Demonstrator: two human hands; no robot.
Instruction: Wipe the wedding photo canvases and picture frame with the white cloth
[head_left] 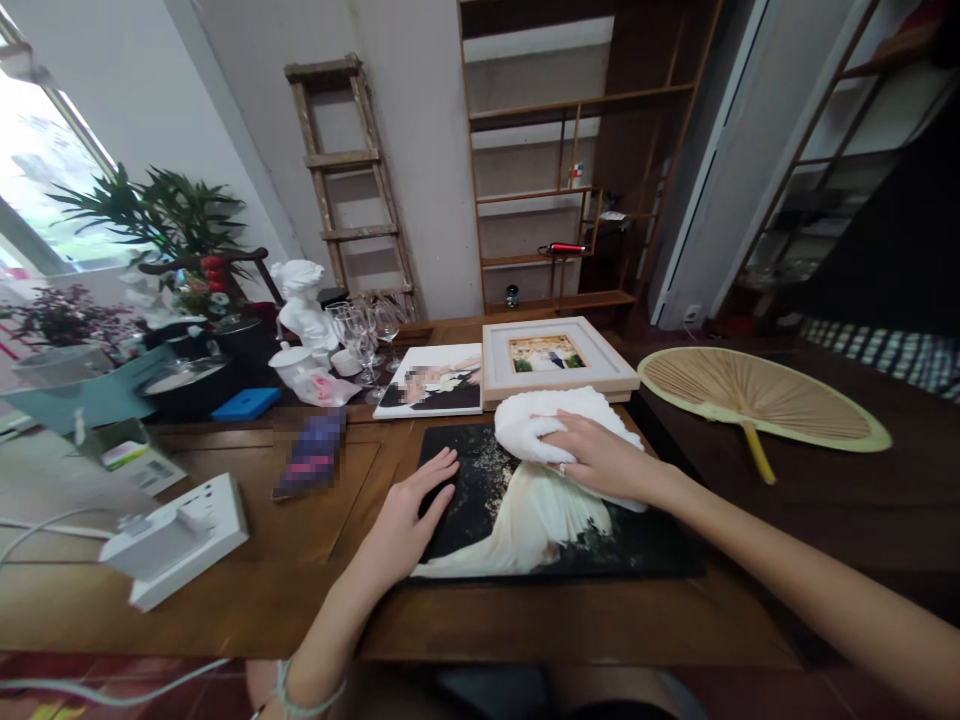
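A dark picture panel (480, 535) with a pale flowing dress on it lies flat on the wooden table in front of me. My left hand (412, 515) rests on its left edge, fingers stretched out and holding nothing. On the upper right part of the panel, my right hand (596, 455) presses a bunched white cloth (525, 410), its fingers curled over the fabric. The cloth hides that corner of the panel. Just behind lie a white-edged photo canvas (427, 380) and a framed picture (499, 350), which the cloth touches or nearly touches.
A white power strip (217, 520) with a plugged-in adapter sits at the left, near a small open box (139, 450). Wine glasses (364, 335), a white bust (300, 300) and a blue box (246, 404) stand behind. A palm-leaf fan (750, 390) lies at the right.
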